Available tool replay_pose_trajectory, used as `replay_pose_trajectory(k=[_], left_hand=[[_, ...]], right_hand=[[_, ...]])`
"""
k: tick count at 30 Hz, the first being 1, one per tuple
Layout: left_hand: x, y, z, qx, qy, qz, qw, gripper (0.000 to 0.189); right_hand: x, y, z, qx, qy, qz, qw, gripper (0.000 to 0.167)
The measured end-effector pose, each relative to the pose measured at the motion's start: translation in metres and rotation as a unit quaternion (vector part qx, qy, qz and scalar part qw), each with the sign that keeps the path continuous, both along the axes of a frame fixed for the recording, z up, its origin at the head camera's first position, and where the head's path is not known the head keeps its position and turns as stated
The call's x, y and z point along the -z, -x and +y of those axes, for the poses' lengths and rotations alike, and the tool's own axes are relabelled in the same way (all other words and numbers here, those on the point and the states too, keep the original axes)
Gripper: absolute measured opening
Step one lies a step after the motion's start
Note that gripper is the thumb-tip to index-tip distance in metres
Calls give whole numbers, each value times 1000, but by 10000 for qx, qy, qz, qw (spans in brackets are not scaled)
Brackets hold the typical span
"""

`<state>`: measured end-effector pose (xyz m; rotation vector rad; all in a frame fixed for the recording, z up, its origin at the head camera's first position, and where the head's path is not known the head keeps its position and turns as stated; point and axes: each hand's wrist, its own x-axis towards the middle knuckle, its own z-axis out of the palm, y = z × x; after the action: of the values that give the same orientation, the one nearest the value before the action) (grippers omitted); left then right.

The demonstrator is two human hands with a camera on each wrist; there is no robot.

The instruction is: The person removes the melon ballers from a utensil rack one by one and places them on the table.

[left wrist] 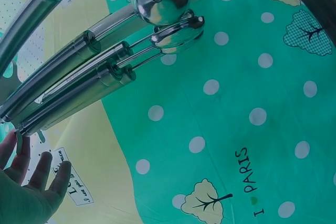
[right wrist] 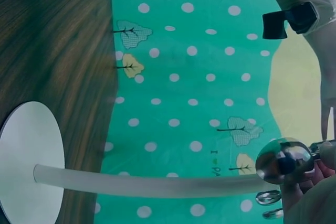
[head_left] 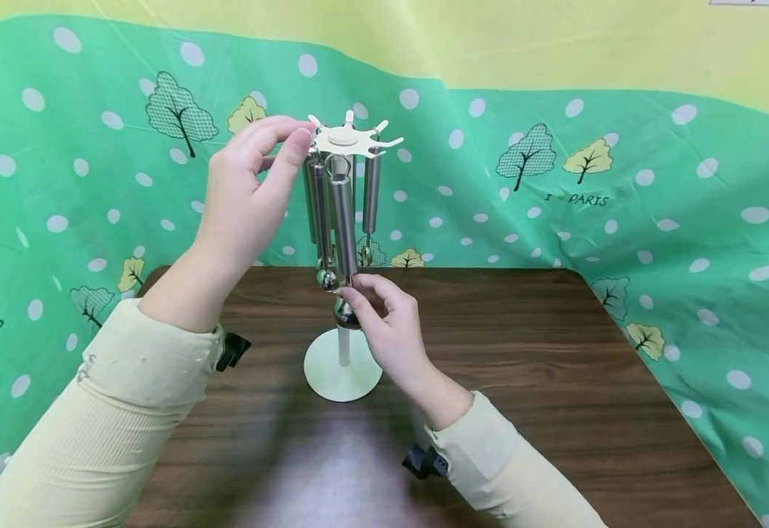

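A white utensil rack [head_left: 343,367] stands on a round base, with several steel-handled utensils hanging from its pronged top. My left hand [head_left: 248,172] pinches the tip of a prong at the top's left side; its other fingers spread out in the left wrist view [left wrist: 37,182]. Lower down, my right hand [head_left: 394,330] pinches the thin neck of a ladle [head_left: 343,227], just above its shiny round bowl [right wrist: 283,161]. The ladle hangs nearest me, its handle's ring up by the rack top. Behind it, other utensils [left wrist: 178,35] cluster around the pole.
The rack stands on a dark wooden table [head_left: 490,367]. A green and yellow cloth [head_left: 463,183] printed with dots and trees hangs behind and beside the table. Black wrist cameras [head_left: 232,352] sit at both cuffs.
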<state>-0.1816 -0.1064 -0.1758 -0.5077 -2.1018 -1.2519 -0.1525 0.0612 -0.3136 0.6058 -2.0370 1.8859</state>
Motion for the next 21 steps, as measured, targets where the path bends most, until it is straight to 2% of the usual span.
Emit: replay_pose_trajectory(k=[14, 21], left_hand=[[-3, -3, -1, -98, -59, -97, 9999, 30], [-3, -5, 0, -102, -137, -91, 9998, 27]], right_hand=[[-13, -12, 6, -146, 357, -79, 9992, 13], [-12, -17, 18, -1, 446, 116, 9989, 13]])
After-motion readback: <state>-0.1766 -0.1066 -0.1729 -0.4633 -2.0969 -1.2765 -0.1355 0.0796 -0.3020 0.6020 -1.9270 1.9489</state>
